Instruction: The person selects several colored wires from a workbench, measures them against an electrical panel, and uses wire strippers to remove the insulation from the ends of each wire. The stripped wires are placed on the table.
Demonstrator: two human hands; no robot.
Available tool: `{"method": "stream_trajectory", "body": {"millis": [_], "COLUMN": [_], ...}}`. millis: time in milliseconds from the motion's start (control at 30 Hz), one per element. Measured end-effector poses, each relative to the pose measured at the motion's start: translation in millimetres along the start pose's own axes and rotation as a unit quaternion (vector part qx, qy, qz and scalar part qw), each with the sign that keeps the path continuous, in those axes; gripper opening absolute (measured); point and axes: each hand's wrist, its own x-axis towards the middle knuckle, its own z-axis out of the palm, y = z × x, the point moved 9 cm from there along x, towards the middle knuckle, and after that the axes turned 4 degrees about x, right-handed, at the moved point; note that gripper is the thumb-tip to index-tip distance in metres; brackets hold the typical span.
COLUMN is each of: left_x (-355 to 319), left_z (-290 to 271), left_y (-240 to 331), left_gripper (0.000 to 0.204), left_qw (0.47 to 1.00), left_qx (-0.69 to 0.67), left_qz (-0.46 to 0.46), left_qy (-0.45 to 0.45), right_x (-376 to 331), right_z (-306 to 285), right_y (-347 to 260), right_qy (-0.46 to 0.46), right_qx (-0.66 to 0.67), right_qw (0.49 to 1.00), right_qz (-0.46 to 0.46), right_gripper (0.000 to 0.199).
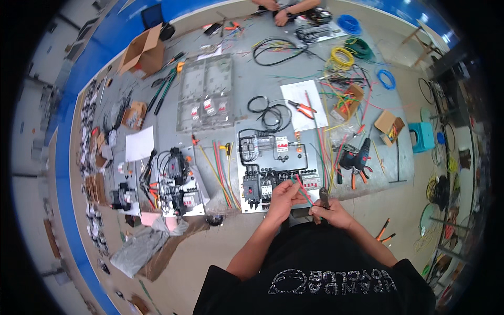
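Note:
My left hand [284,201] is closed in a pinch on thin red and green wires [302,187], in front of a white mounting plate [312,150]. The wires run down toward my right hand [334,214]. That hand is closed around a dark hand tool [324,196] that points up; its exact kind is too small to tell. On the plate sit a large grey breaker [251,188], a white breaker with red switches [282,144] and a row of smaller breakers [311,181]. Black cables loop along the plate's left side and across its middle.
Orange-handled pliers [303,109] lie on white paper. A dark power tool [357,156] stands to the right. Further back are a clear plastic case [205,94], coiled yellow wire [342,58] and an open carton [143,52]. Another person's hand [282,18] works at the far edge.

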Motion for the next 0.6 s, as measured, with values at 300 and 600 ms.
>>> {"method": "stream_trajectory", "body": {"millis": [300, 600], "left_x": [-21, -7], "left_z": [55, 202], "left_y": [6, -71], "left_gripper": [0.006, 0.005], "left_qw": [0.985, 0.96], "left_qx": [0.13, 0.231], "left_qz": [0.109, 0.141], "left_qy": [-0.008, -0.066], "right_x": [-53, -166], "right_z": [-33, -144], "right_y": [-11, 13], "right_qy": [-0.027, 0.055], "right_qx": [-0.058, -0.001], "right_qw": [0.99, 0.986], "right_qz": [-0.126, -0.155], "right_gripper": [0.033, 0.033]}}
